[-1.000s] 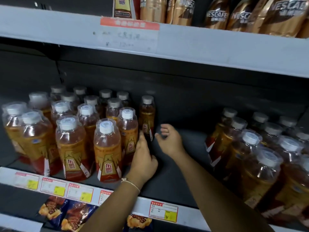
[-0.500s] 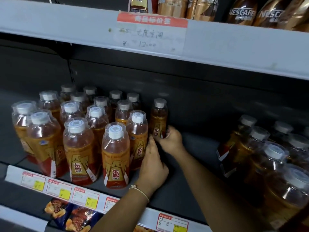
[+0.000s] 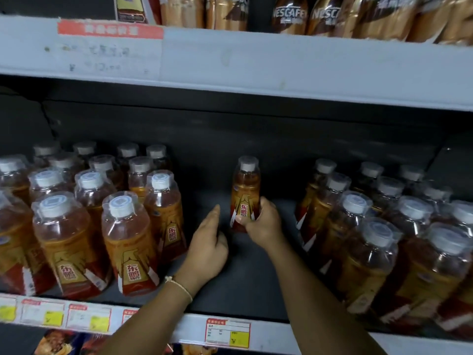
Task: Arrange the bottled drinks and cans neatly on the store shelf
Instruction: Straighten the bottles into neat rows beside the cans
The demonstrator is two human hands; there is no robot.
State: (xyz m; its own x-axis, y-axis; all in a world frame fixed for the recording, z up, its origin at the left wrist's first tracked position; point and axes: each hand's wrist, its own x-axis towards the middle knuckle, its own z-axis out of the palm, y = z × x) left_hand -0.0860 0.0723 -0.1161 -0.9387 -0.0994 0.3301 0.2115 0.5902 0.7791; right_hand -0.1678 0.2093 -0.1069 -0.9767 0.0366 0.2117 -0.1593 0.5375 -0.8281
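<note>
Moved since half a second ago: the single bottle (image 3: 245, 193), then against the left cluster, now stands upright and alone in the bare shelf (image 3: 238, 285) gap. Right hand (image 3: 263, 226) grips its lower label, thumb across the front, fingers curled behind. Left hand (image 3: 207, 248) sits just left of the grip, fingers loosely extended, holding nothing. Left cluster (image 3: 102, 221) and right cluster (image 3: 384, 231) flank it. Price tag (image 3: 227, 333) below.

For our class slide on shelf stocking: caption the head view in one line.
Right hand grips a lone orange drink bottle between two bottle groups; left hand hovers open.
</note>
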